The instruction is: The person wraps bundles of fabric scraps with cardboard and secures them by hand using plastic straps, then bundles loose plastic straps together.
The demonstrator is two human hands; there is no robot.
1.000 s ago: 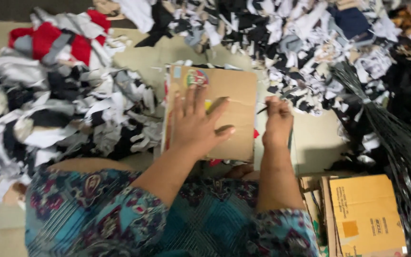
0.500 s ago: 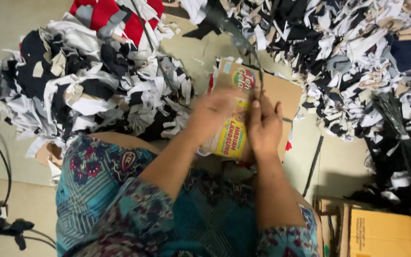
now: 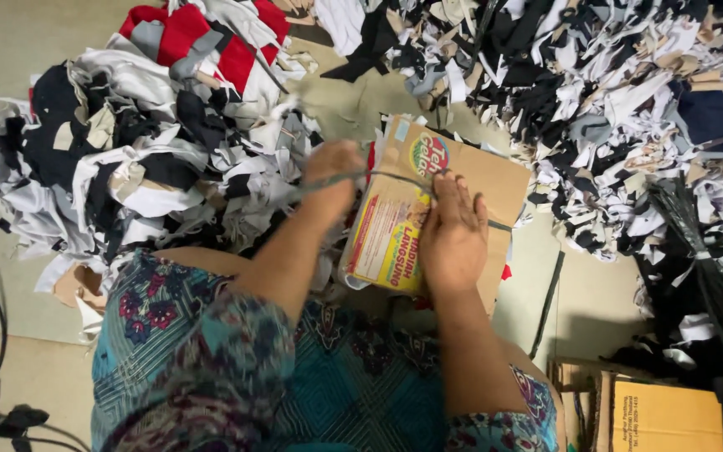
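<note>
A flattened brown cardboard sheet (image 3: 495, 180) with a round coloured sticker lies over a bundle in front of me, with a yellow and red printed wrapper (image 3: 387, 238) on its near left side. My right hand (image 3: 455, 233) presses flat on the cardboard, fingers spread. My left hand (image 3: 334, 172) is at the bundle's left edge, closed on a thin dark strap (image 3: 395, 177) that runs across the cardboard under my right fingers. The bundle's contents are hidden under the cardboard.
Heaps of black, white and grey fabric scraps (image 3: 135, 159) lie to the left and more scraps (image 3: 621, 92) at the back right. Black plastic straps (image 3: 713, 276) lie bundled at right. Brown cardboard pieces (image 3: 663, 414) stand at lower right. A loose dark strip (image 3: 547, 301) lies on the floor.
My left hand has moved from the cardboard's middle to its left edge, pulling the strap across. My right hand shifted from the strap's end to pressing flat on the cardboard.
</note>
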